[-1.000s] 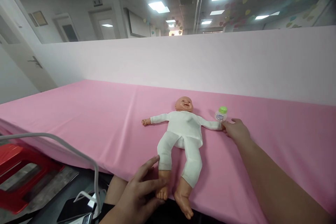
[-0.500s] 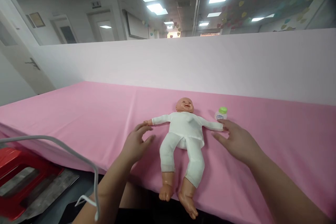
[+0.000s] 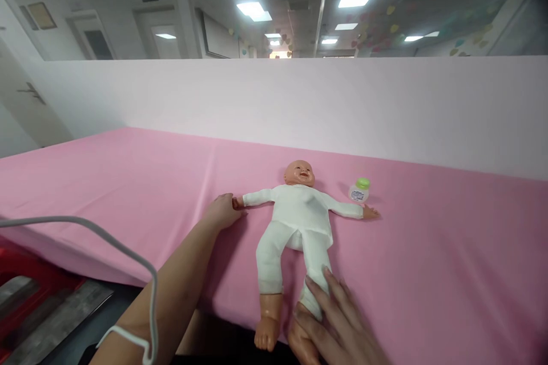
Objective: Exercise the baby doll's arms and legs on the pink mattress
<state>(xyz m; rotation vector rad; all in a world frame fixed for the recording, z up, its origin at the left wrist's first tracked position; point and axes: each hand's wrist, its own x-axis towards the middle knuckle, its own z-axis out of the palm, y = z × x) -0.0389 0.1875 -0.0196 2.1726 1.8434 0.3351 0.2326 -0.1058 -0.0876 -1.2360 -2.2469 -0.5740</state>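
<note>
A baby doll (image 3: pixel 299 222) in a white suit lies on its back on the pink-covered table (image 3: pixel 449 251), arms spread, feet over the near edge. My left hand (image 3: pixel 222 212) reaches out and touches the doll's hand at the left. My right hand (image 3: pixel 338 319) rests on the doll's right-side lower leg and foot at the table's front edge, fingers laid over the ankle. A small white bottle with a green cap (image 3: pixel 359 190) stands just beyond the doll's other hand, untouched.
A pale pink partition wall (image 3: pixel 299 102) runs along the back of the table. A white cable (image 3: pixel 107 245) loops across the lower left. Something red (image 3: pixel 17 274) sits on the floor at far left.
My left hand moved forward to the doll's hand. My right hand left the doll's far hand by the bottle and came down onto its lower leg near the table edge.
</note>
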